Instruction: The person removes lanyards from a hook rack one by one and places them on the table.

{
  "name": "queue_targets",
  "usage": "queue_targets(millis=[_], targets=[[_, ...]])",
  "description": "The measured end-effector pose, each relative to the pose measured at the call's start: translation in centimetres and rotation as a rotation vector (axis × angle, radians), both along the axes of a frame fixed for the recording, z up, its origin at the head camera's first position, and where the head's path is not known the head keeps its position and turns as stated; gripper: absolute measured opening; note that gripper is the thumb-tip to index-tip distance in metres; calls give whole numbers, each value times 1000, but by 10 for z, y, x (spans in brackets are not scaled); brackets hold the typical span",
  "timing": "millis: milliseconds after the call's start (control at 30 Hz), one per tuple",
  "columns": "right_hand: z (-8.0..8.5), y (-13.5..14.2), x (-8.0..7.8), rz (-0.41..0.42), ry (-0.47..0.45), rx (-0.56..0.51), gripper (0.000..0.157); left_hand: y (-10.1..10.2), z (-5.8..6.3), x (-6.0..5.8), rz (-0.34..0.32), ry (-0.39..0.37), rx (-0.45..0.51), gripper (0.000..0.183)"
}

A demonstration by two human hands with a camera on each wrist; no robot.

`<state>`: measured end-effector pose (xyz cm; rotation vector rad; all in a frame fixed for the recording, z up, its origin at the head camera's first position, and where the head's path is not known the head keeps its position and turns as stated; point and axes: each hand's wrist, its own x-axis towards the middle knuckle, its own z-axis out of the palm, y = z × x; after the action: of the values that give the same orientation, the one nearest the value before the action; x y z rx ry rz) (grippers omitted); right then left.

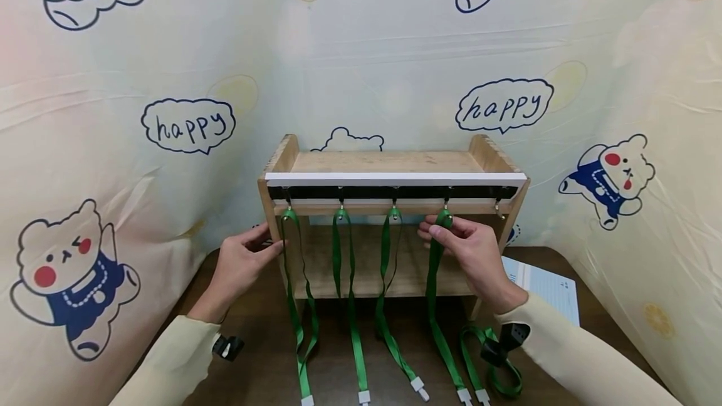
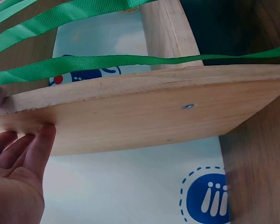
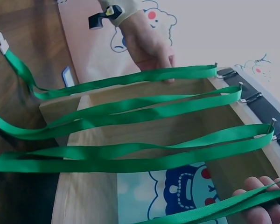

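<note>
A green lanyard (image 1: pixel 433 287) hangs from the fourth hook of a small wooden shelf (image 1: pixel 389 262). My right hand (image 1: pixel 476 255) pinches its upper end just below that hook, thumb in front and fingers behind. In the right wrist view, the ribbon (image 3: pixel 210 210) runs across those fingertips. On the shelf's left side, my left hand (image 1: pixel 239 262) holds the side panel (image 2: pixel 130 116), fingers against its outer face and thumb at the front edge. Three more green lanyards (image 1: pixel 336 249) hang in a row to the left, white clips at their lower ends.
The rightmost hook (image 1: pixel 498 208) on the black strip (image 1: pixel 366 193) carries no lanyard. Another green lanyard (image 1: pixel 510 387) lies looped on the dark table (image 1: pixel 248 343) below my right wrist. A printed paper (image 1: pixel 547 287) lies right of the shelf. Patterned cloth (image 1: pixel 361 80) surrounds the table.
</note>
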<state>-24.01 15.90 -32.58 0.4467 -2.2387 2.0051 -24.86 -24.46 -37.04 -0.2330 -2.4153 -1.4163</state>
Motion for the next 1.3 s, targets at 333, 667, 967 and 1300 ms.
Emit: queue_targets(millis=[333, 667, 967, 1300], targets=[[4, -2, 0, 17, -37, -42, 47, 0, 0, 0, 19, -3, -16, 56], [4, 3, 4, 51, -59, -141, 51, 1, -1, 1, 11, -3, 0, 57], [4, 13, 10, 66, 13, -129, 40, 1, 1, 0, -8, 6, 24, 55], [2, 19, 18, 86, 15, -179, 28, 2, 0, 1, -2, 4, 17, 55]])
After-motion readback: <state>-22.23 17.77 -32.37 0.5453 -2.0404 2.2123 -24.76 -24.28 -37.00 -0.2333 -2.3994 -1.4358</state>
